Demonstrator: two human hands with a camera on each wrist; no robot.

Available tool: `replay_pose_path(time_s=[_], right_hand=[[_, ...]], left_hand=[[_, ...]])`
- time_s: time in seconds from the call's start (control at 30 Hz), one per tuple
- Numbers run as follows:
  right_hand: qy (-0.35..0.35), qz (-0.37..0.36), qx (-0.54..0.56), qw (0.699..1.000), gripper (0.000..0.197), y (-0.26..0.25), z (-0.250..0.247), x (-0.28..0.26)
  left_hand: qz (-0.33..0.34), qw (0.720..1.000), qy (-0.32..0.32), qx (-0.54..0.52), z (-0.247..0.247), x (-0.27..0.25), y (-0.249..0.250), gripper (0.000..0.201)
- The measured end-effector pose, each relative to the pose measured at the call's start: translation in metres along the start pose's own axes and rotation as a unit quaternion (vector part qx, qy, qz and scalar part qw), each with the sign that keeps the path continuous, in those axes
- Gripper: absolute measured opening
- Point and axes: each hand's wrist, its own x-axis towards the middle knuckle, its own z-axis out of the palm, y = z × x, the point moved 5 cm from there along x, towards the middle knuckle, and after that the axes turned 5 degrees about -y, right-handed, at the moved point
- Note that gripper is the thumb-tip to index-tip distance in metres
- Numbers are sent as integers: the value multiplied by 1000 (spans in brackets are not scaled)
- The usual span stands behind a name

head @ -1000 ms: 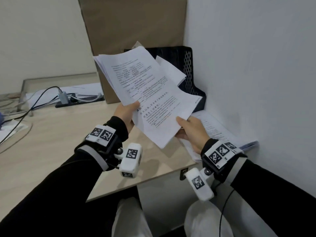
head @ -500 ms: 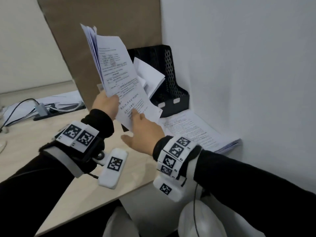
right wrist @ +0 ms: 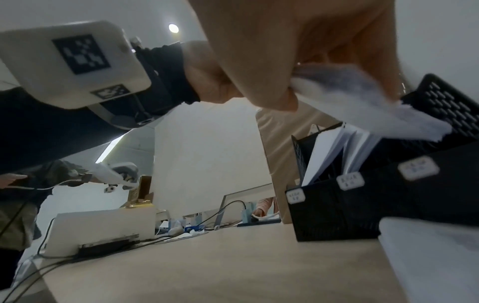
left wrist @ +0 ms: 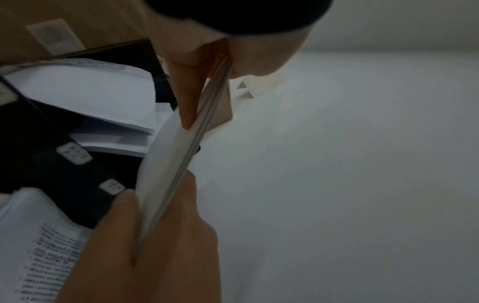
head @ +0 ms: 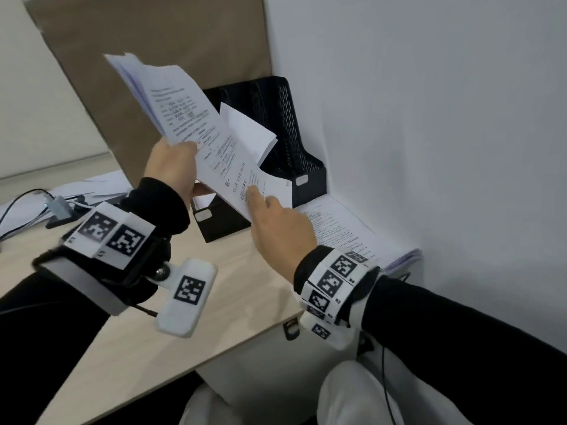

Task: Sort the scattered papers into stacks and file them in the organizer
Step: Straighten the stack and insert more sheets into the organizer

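Note:
My left hand (head: 171, 167) grips a stack of printed papers (head: 184, 118) by its left edge and holds it tilted above the desk, in front of the black mesh organizer (head: 294, 130). My right hand (head: 276, 222) pinches the stack's lower corner, thumb on the printed face. In the left wrist view the stack (left wrist: 178, 164) shows edge-on between both hands. White sheets (head: 248, 133) stand in one organizer slot. Another printed pile (head: 343, 234) lies flat on the desk against the wall, right of the organizer. The right wrist view shows my fingers (right wrist: 279, 67) closed on the paper corner (right wrist: 362, 102).
A brown cardboard panel (head: 159, 56) stands behind the organizer and a white wall (head: 429, 118) closes the right side. A power strip with cables (head: 58, 207) and loose sheets lie at the far left. The desk's front edge (head: 214, 357) runs just below my wrists.
The stack has swung from lying flat towards me to tilted up in my left hand. My right hand let go of its lower edge, then took hold of the lower corner.

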Motion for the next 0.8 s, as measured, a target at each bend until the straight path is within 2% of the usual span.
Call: replay_pose_path(time_s=[0.07, 0.17, 0.3, 0.53, 0.63, 0.7, 0.8], right_hand=[[40, 40, -79, 995, 53, 3, -8, 1], [90, 51, -96, 990, 37, 11, -19, 8], [120, 43, -97, 987, 42, 22, -31, 12], [133, 14, -52, 990, 42, 34, -32, 11], [152, 15, -51, 987, 38, 36, -29, 9], [163, 13, -49, 985, 45, 35, -26, 8], [153, 12, -43, 987, 42, 36, -26, 7]], left_hand=[[6, 1000, -3, 16, 10, -1, 5, 25], [36, 998, -14, 43, 22, -4, 18, 38], [61, 998, -9, 26, 29, -2, 23, 45], [75, 996, 14, -40, 31, -1, 11, 36], [84, 996, 21, -36, 31, -1, 8, 32], [89, 995, 28, -37, 30, -1, 6, 30], [99, 994, 30, -17, 29, 0, 3, 33]])
